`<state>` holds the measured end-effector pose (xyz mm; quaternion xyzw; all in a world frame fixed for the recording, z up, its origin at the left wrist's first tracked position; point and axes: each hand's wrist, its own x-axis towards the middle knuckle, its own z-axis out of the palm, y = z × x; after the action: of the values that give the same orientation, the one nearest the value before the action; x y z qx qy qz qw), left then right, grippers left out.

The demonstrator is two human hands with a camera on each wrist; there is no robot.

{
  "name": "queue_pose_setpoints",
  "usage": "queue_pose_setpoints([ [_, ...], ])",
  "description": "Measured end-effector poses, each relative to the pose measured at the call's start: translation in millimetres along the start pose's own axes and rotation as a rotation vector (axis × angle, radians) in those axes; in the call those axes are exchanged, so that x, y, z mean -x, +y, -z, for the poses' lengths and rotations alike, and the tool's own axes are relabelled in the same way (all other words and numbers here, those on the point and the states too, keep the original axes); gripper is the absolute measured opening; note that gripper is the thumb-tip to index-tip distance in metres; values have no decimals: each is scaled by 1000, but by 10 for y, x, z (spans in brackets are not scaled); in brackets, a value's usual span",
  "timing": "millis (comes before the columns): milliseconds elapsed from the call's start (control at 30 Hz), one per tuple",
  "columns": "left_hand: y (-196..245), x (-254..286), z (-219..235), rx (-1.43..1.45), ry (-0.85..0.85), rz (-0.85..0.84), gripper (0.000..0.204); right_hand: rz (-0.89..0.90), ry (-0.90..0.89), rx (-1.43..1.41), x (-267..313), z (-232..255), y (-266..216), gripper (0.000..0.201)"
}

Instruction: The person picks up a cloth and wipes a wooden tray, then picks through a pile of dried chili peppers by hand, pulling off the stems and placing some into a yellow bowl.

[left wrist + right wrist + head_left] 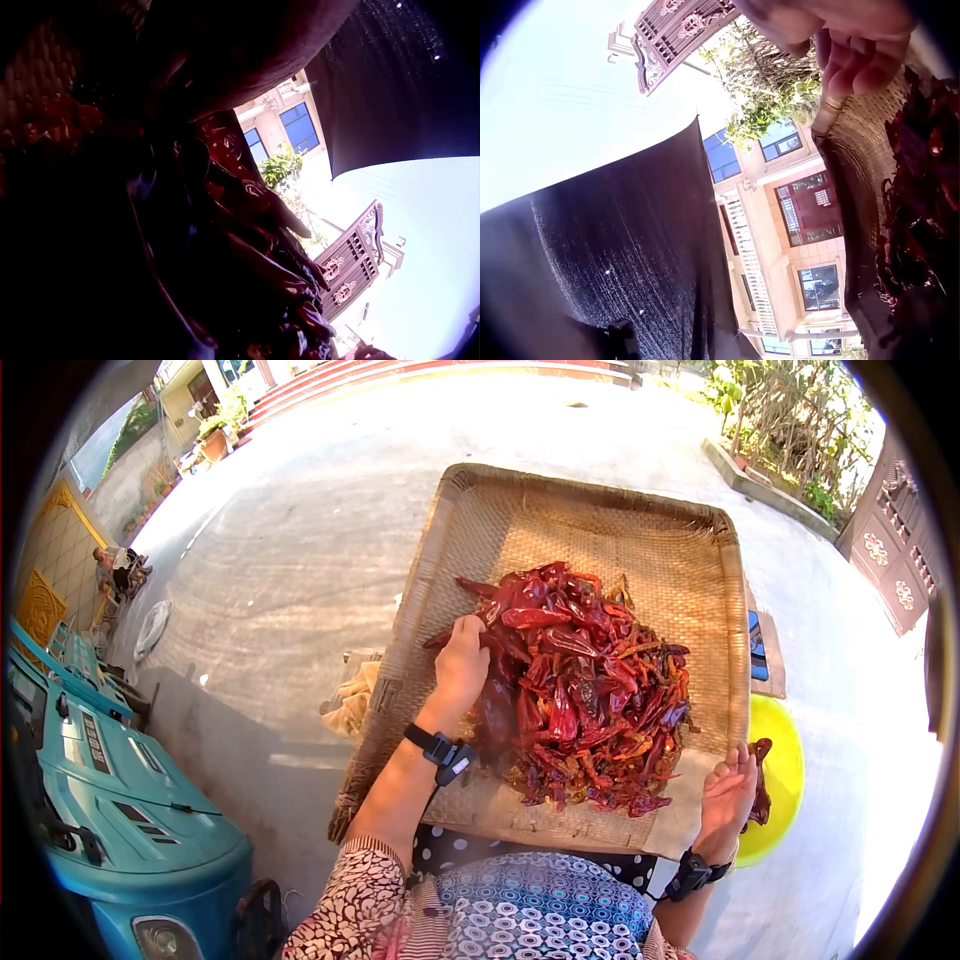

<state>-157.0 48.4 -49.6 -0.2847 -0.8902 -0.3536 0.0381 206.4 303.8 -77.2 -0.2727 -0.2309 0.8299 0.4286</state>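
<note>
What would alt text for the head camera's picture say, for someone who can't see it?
A heap of red peppers lies in a woven tray. A person's left hand curls over the heap's left side; their right hand is open by the tray's near right corner. Beyond the right edge sits a yellow basin.

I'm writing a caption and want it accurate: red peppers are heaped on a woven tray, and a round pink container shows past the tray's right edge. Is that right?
Not quite: the round container is bright yellow, not pink, as the head view shows. The red peppers are heaped on the woven tray, and the container shows past its right edge.
</note>
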Motion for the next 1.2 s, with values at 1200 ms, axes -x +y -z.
queue_pose_setpoints([
  [1200, 360, 976, 254, -4, -506, -259, 23, 121, -63, -55, 208, -166, -153, 26],
])
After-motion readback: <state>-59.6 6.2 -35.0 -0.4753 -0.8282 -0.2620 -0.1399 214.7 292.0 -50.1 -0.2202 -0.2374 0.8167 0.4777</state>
